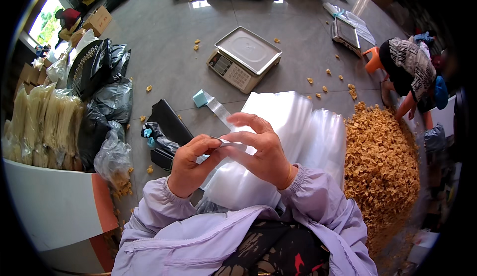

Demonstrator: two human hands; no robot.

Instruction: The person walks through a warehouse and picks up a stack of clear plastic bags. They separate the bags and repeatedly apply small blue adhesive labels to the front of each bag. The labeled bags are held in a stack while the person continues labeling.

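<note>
Above my lap, my left hand (197, 158) pinches a small thin pale piece (238, 145), perhaps a label, between thumb and fingers. The forefinger and blurred thumb of my right hand (262, 147) close on its other end, while the other fingers are raised. Past my fingers a pale translucent strip (218, 110) runs out to a small light-blue block (200, 98) on the floor; its near end is hidden behind my hands. Beneath my hands lie stacks of clear plastic bags (277, 108), with another clear stack (328, 138) close on the right.
Ahead stands a weighing scale (246, 58). A heap of dried golden-brown pieces (380, 157) lies right, where another person (410, 67) bends over it. Black folded plastic (167, 121) lies left, near bagged pale strands (46, 123) and a white board (52, 201). A second scale (346, 36) stands farther right.
</note>
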